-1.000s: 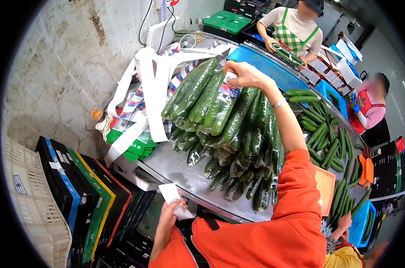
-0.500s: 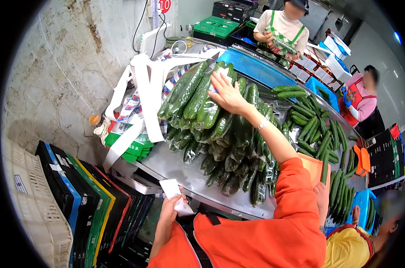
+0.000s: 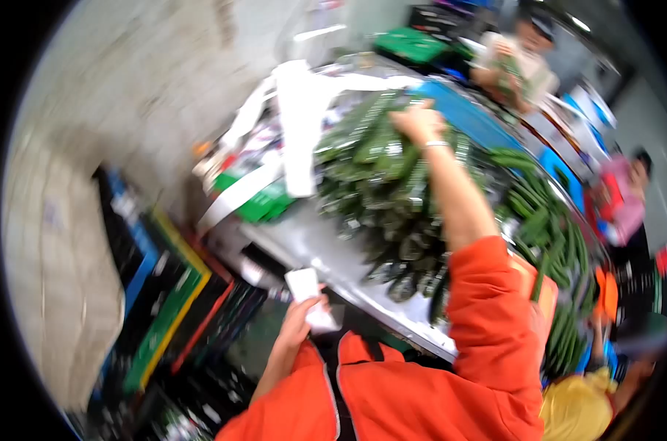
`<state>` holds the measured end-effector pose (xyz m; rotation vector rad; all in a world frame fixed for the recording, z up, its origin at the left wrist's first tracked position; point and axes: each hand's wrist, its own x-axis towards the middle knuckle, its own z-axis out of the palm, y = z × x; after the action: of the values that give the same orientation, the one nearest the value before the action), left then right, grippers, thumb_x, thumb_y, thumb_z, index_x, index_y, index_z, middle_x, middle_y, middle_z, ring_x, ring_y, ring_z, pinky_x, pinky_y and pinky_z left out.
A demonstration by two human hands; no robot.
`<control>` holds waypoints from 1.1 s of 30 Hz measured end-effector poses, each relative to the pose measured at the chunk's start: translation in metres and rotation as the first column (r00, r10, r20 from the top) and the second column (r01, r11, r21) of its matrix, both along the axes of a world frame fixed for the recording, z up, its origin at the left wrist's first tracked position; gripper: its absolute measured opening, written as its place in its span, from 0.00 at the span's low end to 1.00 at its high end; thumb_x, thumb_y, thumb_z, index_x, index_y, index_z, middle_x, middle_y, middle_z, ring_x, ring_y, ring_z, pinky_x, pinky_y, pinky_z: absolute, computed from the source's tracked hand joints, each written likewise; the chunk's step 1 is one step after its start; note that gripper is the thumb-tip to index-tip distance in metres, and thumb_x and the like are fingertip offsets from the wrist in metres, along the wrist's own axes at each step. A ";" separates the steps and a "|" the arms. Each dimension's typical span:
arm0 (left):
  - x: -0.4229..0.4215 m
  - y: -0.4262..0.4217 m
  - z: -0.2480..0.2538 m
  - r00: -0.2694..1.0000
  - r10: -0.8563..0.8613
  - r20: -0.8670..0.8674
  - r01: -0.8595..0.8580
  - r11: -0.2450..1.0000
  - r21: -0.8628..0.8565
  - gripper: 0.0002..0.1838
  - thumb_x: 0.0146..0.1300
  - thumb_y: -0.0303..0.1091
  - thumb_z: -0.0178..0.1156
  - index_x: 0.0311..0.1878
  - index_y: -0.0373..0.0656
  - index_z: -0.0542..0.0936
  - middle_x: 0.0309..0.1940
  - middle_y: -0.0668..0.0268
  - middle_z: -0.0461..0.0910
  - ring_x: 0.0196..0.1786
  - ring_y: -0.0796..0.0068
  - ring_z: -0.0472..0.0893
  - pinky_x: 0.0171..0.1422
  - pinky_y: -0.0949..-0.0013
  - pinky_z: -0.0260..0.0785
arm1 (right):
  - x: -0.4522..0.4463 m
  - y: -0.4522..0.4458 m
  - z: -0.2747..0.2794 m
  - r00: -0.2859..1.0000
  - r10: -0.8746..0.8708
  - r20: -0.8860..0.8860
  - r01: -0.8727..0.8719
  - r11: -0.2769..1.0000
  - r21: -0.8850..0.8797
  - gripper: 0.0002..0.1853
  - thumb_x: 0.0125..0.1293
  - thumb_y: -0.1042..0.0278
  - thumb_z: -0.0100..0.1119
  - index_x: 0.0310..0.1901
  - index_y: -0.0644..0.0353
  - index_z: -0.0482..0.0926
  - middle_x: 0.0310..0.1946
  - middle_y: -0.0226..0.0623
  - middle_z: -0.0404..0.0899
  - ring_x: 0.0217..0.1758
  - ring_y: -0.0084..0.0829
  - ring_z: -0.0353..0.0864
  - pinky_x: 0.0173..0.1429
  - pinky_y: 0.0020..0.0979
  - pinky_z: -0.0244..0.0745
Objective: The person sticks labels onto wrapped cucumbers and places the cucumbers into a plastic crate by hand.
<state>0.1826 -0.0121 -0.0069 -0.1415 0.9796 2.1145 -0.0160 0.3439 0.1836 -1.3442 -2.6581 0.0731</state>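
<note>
My left hand [image 3: 299,320] is closed around a folded white paper strip [image 3: 304,287], low in front of my body at the table's near edge. My right hand [image 3: 420,123] reaches to the far end of a pile of bagged cucumbers [image 3: 381,151]. Its fingers look curled around the end of one bag on top, though motion blurs them. Clear plastic wraps the cucumbers in the pile. Long white label strips [image 3: 300,132] lie left of the pile, beside a stack of green packets [image 3: 256,197].
Loose cucumbers [image 3: 528,195] are heaped at the right of the metal table [image 3: 322,239]. Stacked crates [image 3: 157,323] stand at the lower left. A person [image 3: 521,66] works across the table; others are at the right. A blue tray [image 3: 465,110] lies at the back.
My right hand has gone from lying flat on a bag's white label to curled fingers at the bag's far end. My view has shifted and blurred. My left hand still holds the paper strip.
</note>
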 end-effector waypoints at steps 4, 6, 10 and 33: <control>0.030 -0.026 -0.003 0.992 0.127 -0.001 -0.127 0.991 0.041 0.21 0.59 0.27 0.51 0.56 0.32 0.66 0.33 0.65 0.74 0.33 0.77 0.74 0.39 0.75 0.66 | -0.036 0.059 -0.016 0.809 0.548 0.211 -0.553 0.832 -0.038 0.26 0.59 0.44 0.46 0.46 0.58 0.77 0.42 0.45 0.77 0.40 0.40 0.77 0.45 0.38 0.71; 0.041 -0.037 -0.002 0.975 0.223 0.001 -0.223 0.974 0.042 0.21 0.58 0.29 0.52 0.55 0.35 0.67 0.30 0.66 0.75 0.31 0.78 0.74 0.38 0.75 0.66 | -0.042 0.111 -0.028 0.809 0.585 -0.058 -0.588 0.803 -0.095 0.27 0.56 0.44 0.52 0.43 0.63 0.78 0.38 0.45 0.78 0.38 0.37 0.76 0.44 0.37 0.70; 0.059 -0.060 -0.019 0.949 0.316 0.009 -0.316 0.948 0.030 0.15 0.54 0.30 0.52 0.47 0.40 0.71 0.29 0.65 0.75 0.28 0.76 0.75 0.34 0.73 0.67 | -0.034 0.180 -0.013 0.585 0.585 -0.561 -0.725 0.687 -0.039 0.30 0.52 0.43 0.58 0.44 0.66 0.76 0.38 0.44 0.77 0.38 0.32 0.73 0.44 0.34 0.68; 0.237 -0.258 -0.122 0.527 0.850 0.001 -0.846 0.524 0.101 0.16 0.58 0.32 0.50 0.48 0.36 0.66 0.30 0.66 0.75 0.29 0.79 0.75 0.34 0.75 0.68 | 0.463 -0.952 -0.310 -0.816 0.356 -0.456 -0.157 -0.895 -0.418 0.48 0.39 0.55 0.64 0.64 0.65 0.54 0.46 0.56 0.67 0.51 0.50 0.68 0.57 0.38 0.64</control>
<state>0.4200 -0.2702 -0.1293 -0.6530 0.9272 3.0767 0.4471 -0.6081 -0.1267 -1.9765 1.4637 -0.6301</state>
